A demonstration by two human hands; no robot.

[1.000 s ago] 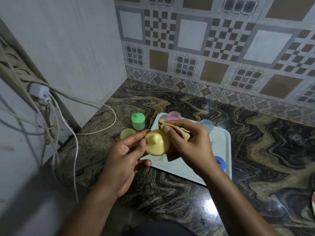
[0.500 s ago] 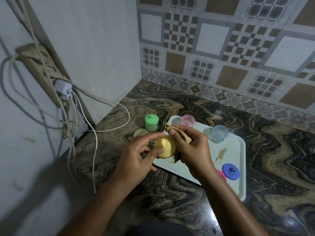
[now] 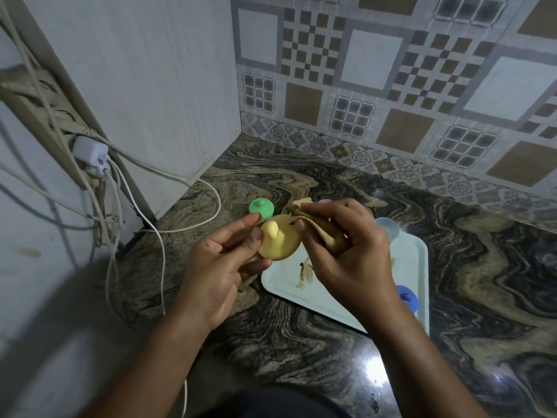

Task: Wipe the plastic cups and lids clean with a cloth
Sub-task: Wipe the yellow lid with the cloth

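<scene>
Left hand (image 3: 217, 267) pinched yellow lid (image 3: 280, 241) at fingertips; right hand (image 3: 346, 254) gripped cloth (image 3: 316, 227) against its rim. Risk: hard wipe might lever lid from pinch.

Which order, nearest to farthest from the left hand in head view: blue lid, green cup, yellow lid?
1. yellow lid: held in the left hand.
2. green cup: on the counter, just behind that hand.
3. blue lid: right side of the tray, beyond the right hand.
</scene>
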